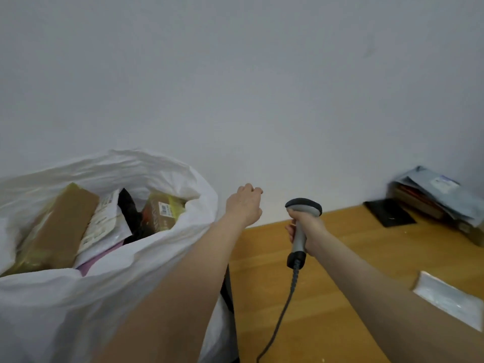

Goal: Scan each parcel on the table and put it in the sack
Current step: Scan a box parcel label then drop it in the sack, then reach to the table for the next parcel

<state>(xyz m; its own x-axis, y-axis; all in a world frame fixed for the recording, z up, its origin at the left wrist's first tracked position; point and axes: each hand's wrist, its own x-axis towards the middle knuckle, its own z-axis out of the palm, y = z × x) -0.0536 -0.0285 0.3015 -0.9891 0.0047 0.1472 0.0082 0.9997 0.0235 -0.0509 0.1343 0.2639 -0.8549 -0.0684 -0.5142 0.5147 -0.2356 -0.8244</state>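
A big white sack (86,305) stands at the left, open at the top, with several parcels inside, among them a brown box (60,221) and a labelled carton (163,209). My left hand (245,203) hovers just right of the sack's rim, fingers loosely curled and holding nothing. My right hand (307,231) grips a grey handheld scanner (301,226) upright over the wooden table (340,258); its coiled cable hangs down. A pile of parcels (434,195) in grey mailers lies at the table's far right. A flat silver parcel (447,298) lies near my right forearm.
A black flat item (389,212) lies on the table by the wall, left of the pile. A plain grey wall rises behind the table and the sack. The sack presses against the table's left edge.
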